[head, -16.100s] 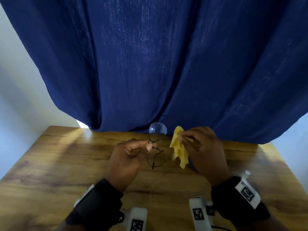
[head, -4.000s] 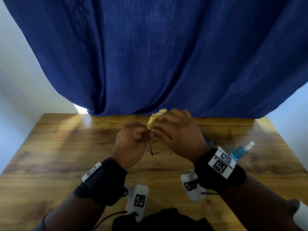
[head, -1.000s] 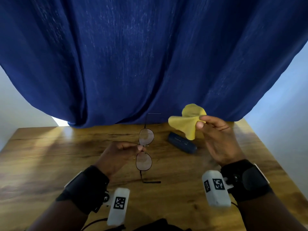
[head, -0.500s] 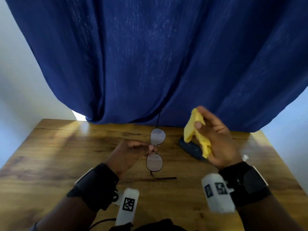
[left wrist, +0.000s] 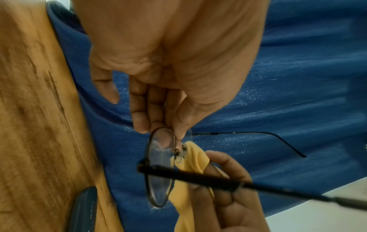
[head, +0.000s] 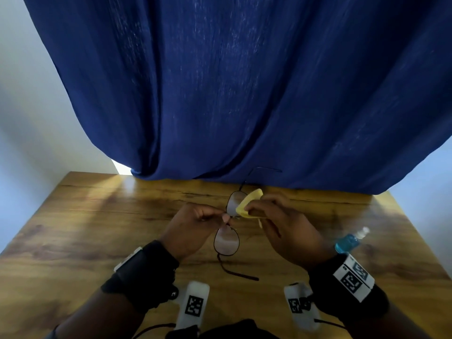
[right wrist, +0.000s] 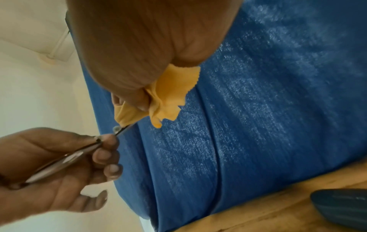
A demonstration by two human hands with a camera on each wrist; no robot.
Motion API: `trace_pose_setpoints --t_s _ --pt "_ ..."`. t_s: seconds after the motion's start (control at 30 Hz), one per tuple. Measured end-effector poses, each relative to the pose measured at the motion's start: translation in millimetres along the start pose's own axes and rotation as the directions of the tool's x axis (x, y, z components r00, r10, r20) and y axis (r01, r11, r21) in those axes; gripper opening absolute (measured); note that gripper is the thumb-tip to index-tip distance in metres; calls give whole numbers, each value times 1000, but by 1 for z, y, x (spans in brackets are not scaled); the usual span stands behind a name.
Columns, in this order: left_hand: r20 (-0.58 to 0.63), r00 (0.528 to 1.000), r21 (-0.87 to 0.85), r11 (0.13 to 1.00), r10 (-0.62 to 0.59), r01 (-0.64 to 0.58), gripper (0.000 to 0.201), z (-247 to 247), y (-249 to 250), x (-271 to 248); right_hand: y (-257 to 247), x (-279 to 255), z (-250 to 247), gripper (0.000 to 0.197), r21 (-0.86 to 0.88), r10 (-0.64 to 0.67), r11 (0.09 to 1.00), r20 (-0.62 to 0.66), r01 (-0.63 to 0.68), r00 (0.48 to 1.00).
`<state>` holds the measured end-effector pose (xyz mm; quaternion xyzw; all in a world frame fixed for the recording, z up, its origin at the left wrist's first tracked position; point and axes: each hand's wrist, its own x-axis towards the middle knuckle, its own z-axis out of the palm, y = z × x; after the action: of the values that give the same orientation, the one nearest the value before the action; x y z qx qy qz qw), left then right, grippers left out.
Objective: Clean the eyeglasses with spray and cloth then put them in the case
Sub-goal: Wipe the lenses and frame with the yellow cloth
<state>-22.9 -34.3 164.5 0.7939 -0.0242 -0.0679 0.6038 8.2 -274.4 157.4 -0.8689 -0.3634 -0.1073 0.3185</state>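
Eyeglasses (head: 226, 237): thin dark wire frame, rounded lenses, temples unfolded. Held in the air above the table, between the two hands, turned so one lens sits farther from the person and the other nearer. Far temple reaches up against the curtain; near temple trails down toward the person.

Left hand (head: 193, 231): clenched round the frame at the bridge, thumb and fingertips (left wrist: 179, 131) pinching it between the lenses; remaining fingers curled. Back of hand faces the head camera.

Cleaning cloth (head: 247, 206): yellow, small, pinked edge, bunched. Pressed against the far lens, covering its right part; a loose tail hangs below the fingers in the left wrist view.

Right hand (head: 283, 228): grasping the cloth, fingers and thumb curled round it, holding it to the far lens.

Eyeglass case (right wrist: 341, 205): dark blue, ribbed, closed as far as can be told. Lies on the table near the curtain's lower edge, apart from the glasses; hidden behind the right hand in the head view.

Spray bottle (head: 349, 241): clear, blue liquid, white nozzle. Lying on its side on the table, to the right of the right wrist.

Table (head: 85, 228): wooden top, warm brown grain, light patch at the far left corner.

Curtain (head: 220, 94): dark blue fabric, hanging in folds behind the table's far edge.

Wrist gear: black bands with white tagged camera units (head: 193, 304) on both wrists.
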Motion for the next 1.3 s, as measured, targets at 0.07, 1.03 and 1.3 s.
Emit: trace_pose_setpoints --t_s 0.07,1.03,1.3 --pt "8 1000 23 999 23 -23 18 0 0 1 0 2 -2 33 -20 46 999 -85 -48 995" --pt "46 996 158 984 74 -80 19 -2 -11 17 -2 12 0 71 -461 -97 881 45 107 994" --pt "48 996 154 984 80 -87 19 -2 -16 17 3 20 12 62 -393 -111 895 265 212 958"
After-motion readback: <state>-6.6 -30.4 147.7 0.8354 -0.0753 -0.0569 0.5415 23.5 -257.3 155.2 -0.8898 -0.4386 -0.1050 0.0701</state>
